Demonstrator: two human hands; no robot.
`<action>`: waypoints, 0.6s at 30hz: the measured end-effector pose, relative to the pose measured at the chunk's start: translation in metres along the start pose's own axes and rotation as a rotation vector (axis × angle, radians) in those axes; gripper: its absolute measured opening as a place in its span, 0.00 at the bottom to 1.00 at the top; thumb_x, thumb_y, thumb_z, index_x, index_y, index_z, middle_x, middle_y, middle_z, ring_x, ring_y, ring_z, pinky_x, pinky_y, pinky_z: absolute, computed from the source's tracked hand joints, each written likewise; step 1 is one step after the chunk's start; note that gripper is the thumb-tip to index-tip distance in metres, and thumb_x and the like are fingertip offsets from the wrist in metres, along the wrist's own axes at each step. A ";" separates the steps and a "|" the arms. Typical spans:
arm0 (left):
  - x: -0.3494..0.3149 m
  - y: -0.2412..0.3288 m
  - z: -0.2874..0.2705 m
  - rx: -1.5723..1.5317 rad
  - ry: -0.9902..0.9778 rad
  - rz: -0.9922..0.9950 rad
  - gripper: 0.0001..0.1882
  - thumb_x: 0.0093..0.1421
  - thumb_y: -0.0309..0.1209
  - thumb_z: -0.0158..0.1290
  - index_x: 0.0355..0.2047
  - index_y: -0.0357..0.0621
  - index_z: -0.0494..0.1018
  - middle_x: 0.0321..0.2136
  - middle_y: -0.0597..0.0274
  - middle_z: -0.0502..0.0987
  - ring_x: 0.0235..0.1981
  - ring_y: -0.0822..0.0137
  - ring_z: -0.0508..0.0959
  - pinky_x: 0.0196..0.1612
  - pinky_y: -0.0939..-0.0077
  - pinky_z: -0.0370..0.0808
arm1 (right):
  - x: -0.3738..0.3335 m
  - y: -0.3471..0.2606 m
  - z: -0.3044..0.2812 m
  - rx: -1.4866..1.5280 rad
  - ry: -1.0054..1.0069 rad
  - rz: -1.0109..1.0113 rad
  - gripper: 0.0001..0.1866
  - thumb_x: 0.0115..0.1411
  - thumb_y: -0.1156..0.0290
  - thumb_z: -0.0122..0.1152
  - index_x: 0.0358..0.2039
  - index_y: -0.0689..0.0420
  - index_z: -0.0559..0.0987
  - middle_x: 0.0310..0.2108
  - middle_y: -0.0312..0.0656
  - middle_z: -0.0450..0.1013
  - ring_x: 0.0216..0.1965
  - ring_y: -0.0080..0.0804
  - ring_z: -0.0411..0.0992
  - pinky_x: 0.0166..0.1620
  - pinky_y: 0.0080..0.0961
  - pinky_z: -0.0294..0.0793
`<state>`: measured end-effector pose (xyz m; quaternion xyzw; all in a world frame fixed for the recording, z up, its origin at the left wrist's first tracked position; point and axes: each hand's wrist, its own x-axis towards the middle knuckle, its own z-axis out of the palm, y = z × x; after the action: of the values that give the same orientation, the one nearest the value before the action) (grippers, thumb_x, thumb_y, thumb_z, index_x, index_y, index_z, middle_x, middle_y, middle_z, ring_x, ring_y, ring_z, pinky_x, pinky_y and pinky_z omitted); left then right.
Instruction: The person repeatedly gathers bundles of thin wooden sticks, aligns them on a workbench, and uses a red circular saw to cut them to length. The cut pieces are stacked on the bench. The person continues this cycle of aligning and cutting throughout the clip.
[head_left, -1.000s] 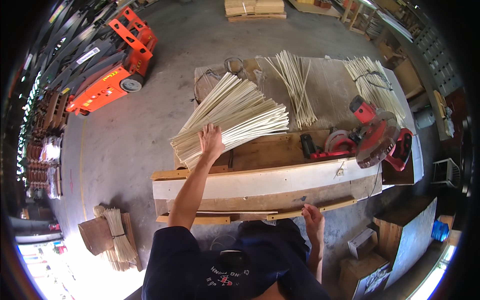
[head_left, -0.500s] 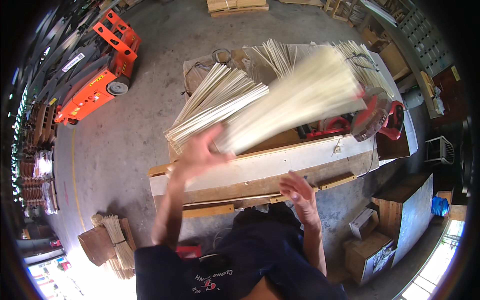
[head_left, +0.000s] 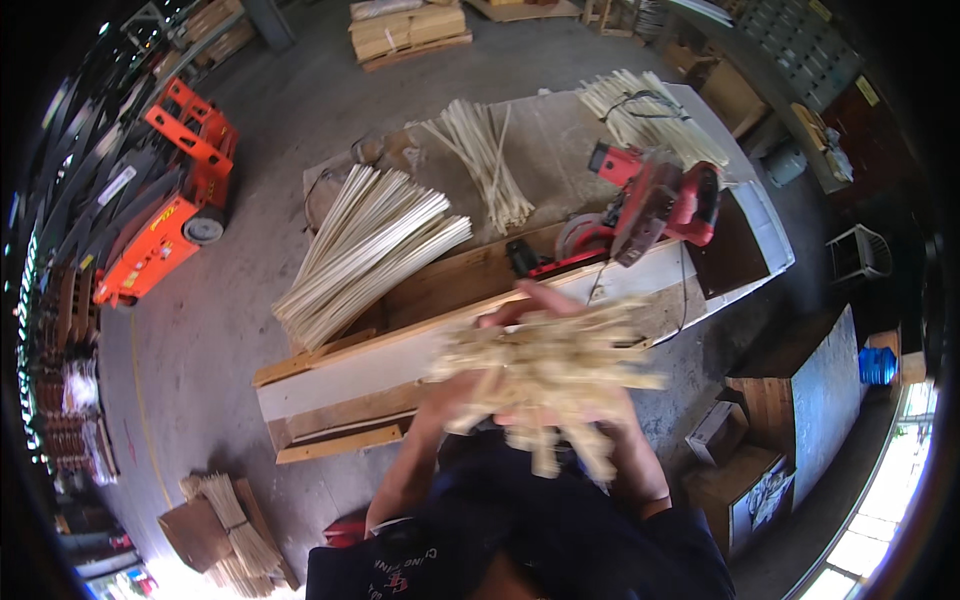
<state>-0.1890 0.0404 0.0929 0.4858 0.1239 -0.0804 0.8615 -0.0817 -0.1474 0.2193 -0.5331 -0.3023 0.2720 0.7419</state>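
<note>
Both hands closed on a stick bundle [head_left: 550, 362], held in front of the torso, ends toward camera and motion-blurred. Left hand [head_left: 456, 392] on its 8 o'clock side, right hand [head_left: 618, 408] at 4 o'clock; exact finger placement unclear, sticks cover most of it. From the bundle: fanned stick pile [head_left: 372, 255] on the table [head_left: 560, 140] at 10 o'clock, looser sticks [head_left: 487, 165] at 11, red saw [head_left: 640, 215] at 1.
</note>
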 end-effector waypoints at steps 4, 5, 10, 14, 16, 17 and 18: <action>-0.023 0.094 0.081 0.125 -0.168 0.438 0.65 0.50 0.30 0.87 0.83 0.40 0.61 0.84 0.44 0.61 0.82 0.53 0.68 0.83 0.50 0.68 | -0.018 0.021 -0.034 -0.107 0.000 -0.069 0.61 0.53 0.61 0.95 0.82 0.58 0.67 0.68 0.51 0.79 0.67 0.45 0.81 0.71 0.42 0.80; -0.024 0.108 0.097 0.103 -0.190 0.581 0.67 0.48 0.28 0.88 0.84 0.40 0.60 0.84 0.43 0.61 0.82 0.52 0.68 0.84 0.50 0.67 | -0.014 0.023 -0.033 -0.135 -0.052 -0.080 0.62 0.52 0.61 0.95 0.82 0.59 0.66 0.70 0.51 0.78 0.69 0.44 0.79 0.72 0.42 0.78; -0.015 0.097 0.127 0.277 0.068 0.709 0.61 0.51 0.36 0.87 0.79 0.32 0.65 0.72 0.42 0.77 0.74 0.53 0.78 0.83 0.51 0.67 | -0.008 0.029 -0.033 -0.124 -0.103 -0.047 0.60 0.58 0.61 0.93 0.83 0.62 0.63 0.80 0.49 0.69 0.79 0.43 0.71 0.77 0.45 0.73; -0.007 0.116 0.138 0.681 0.132 0.561 0.63 0.54 0.42 0.86 0.80 0.27 0.62 0.69 0.42 0.82 0.71 0.54 0.82 0.79 0.59 0.71 | 0.000 0.053 -0.045 -0.268 -0.099 -0.227 0.52 0.63 0.76 0.86 0.83 0.60 0.64 0.76 0.45 0.74 0.74 0.37 0.75 0.75 0.42 0.77; -0.003 0.116 0.148 0.548 0.117 0.555 0.66 0.54 0.43 0.86 0.82 0.28 0.60 0.74 0.41 0.77 0.76 0.53 0.77 0.78 0.59 0.71 | 0.003 0.064 -0.036 -0.019 -0.030 -0.212 0.43 0.64 0.78 0.82 0.77 0.61 0.70 0.68 0.45 0.78 0.66 0.36 0.79 0.66 0.39 0.82; -0.001 0.112 0.151 0.444 0.088 0.615 0.66 0.54 0.43 0.86 0.83 0.29 0.59 0.77 0.41 0.74 0.79 0.52 0.74 0.78 0.58 0.71 | -0.003 0.064 -0.037 0.076 0.025 -0.208 0.39 0.64 0.79 0.80 0.74 0.61 0.73 0.64 0.45 0.80 0.62 0.35 0.81 0.62 0.38 0.85; -0.005 0.107 0.135 0.848 0.102 0.777 0.67 0.55 0.41 0.86 0.85 0.34 0.56 0.81 0.41 0.67 0.83 0.46 0.67 0.79 0.55 0.70 | -0.008 0.057 -0.041 0.143 0.090 -0.220 0.35 0.64 0.81 0.78 0.71 0.61 0.76 0.61 0.45 0.82 0.58 0.35 0.83 0.58 0.37 0.87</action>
<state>-0.1481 -0.0202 0.2490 0.8018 -0.0653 0.2226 0.5508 -0.0614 -0.1623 0.1536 -0.4542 -0.3052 0.1860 0.8161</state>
